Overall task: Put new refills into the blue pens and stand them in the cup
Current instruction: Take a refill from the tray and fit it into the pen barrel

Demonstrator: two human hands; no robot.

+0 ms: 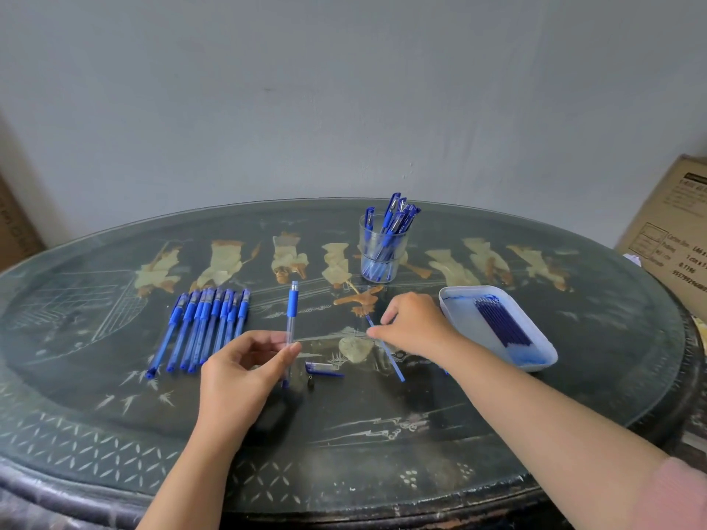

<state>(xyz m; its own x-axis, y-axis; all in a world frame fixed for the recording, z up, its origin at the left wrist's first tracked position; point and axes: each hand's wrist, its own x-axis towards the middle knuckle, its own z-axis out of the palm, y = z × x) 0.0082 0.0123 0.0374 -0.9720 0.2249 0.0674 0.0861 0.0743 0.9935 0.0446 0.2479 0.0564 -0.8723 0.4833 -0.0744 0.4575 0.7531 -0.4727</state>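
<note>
My left hand (245, 371) pinches a clear pen barrel with a blue grip (292, 306), held upright above the table. My right hand (415, 325) pinches a thin blue refill (394, 361) that slants down toward the table. A blue pen cap (323, 369) and a small dark tip piece (310, 380) lie between my hands. Several blue pens (206, 327) lie in a row at the left. A clear cup (382, 248) at the back holds several capped blue pens. A white tray (459, 300) at the right holds several blue refills (503, 323).
The dark oval table (114, 434) has a glass top with pale inlaid figures. A cardboard box (673, 239) stands off the table's right end. A grey wall rises behind the table.
</note>
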